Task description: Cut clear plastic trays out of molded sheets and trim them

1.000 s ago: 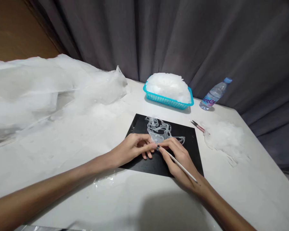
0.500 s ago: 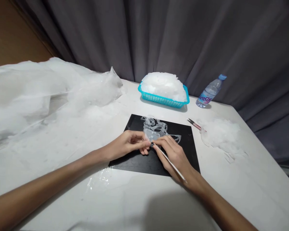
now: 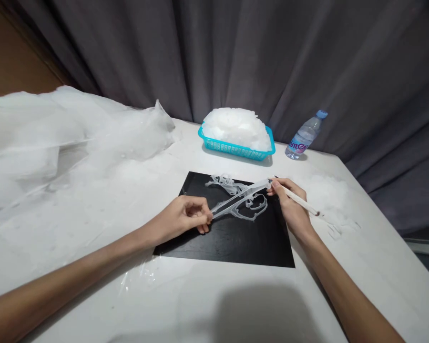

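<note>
My left hand (image 3: 195,214) is closed in a pinch on one end of a translucent, whitish rubbery sheet with cut-out shapes (image 3: 252,190). The sheet is stretched up to the right over a black mat (image 3: 218,245), and some of its loops hang down or lie on the mat. At the mat's far right corner, my right hand (image 3: 289,202) is closed around a thin white stick-like tool (image 3: 302,201). The tool's dark tip meets the stretched sheet's upper end; whether the fingers also pinch the sheet is unclear.
Behind the mat stands a turquoise basket (image 3: 236,148) heaped with white material. To its right is a water bottle (image 3: 303,138). A white translucent pile (image 3: 329,195) lies beyond my right hand, and large bulging plastic bags (image 3: 103,128) fill the left side. A grey curtain hangs behind.
My right hand has moved right and away from my left, drawing the sheet out into a long taut strip. The scissors beside the right pile are now hidden behind that hand. The view shifted slightly.
</note>
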A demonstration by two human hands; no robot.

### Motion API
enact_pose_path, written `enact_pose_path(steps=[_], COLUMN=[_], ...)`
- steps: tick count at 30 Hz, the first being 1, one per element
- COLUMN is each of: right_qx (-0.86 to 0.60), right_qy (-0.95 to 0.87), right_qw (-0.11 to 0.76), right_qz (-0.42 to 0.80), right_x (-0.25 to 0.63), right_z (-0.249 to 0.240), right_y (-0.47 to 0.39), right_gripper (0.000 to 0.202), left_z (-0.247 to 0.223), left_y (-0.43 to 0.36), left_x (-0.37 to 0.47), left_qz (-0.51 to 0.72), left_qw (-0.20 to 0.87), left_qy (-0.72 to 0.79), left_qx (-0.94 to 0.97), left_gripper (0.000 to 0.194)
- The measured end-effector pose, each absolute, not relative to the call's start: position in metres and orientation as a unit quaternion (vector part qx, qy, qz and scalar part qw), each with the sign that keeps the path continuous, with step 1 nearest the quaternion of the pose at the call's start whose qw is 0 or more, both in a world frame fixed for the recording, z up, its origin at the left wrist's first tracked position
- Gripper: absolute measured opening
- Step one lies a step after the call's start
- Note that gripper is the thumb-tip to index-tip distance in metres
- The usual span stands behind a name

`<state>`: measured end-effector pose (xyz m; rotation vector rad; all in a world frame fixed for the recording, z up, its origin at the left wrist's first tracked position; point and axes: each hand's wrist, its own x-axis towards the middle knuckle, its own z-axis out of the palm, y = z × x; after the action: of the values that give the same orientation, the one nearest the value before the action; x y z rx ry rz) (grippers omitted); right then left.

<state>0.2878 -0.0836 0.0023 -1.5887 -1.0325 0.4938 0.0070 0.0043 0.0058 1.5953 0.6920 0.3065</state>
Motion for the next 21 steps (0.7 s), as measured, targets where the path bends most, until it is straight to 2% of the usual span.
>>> enact_pose_path(steps=[4,9,13,15,17,21], right_qx=[-0.647,-0.619,-0.539,-0.491,-0.455,-0.424], right_qy=[-0.468,-0.564,-0.653,-0.704,-0.745,-0.768], right_qw=[0.558,0.516,0.501,0.469,0.426,0.412], right_qz=[0.226,0.181,0.178,0.206,0.239,0.246], right_x=[0.282,0.241,0.207,0.194,0.188,0.192], right_z=[0.004,0.007,0.000,-0.003,-0.002,0.005], right_y=[-0.089,-0.110,-0.125,-0.131,-0.136,-0.140], right_gripper=[0.024,0.015,0.016,0.026,0.035,0.033], left_z=[0.008,0.021,0.022,0.018,0.012,0.003], left_y=[0.005,-0.002,-0.010,-0.011,-0.010,-0.009], left_x=[0.005,-0.001,0.006,0.011,0.012,0.009], left_qz=[0.113,0.172,0.158,0.159,0.171,0.194], left_qw=[0.633,0.569,0.689,0.718,0.718,0.710], left_qy=[0.311,0.380,0.332,0.318,0.309,0.278], left_qx=[0.700,0.709,0.624,0.598,0.600,0.617], left_gripper=[0.019,0.042,0.056,0.054,0.043,0.032])
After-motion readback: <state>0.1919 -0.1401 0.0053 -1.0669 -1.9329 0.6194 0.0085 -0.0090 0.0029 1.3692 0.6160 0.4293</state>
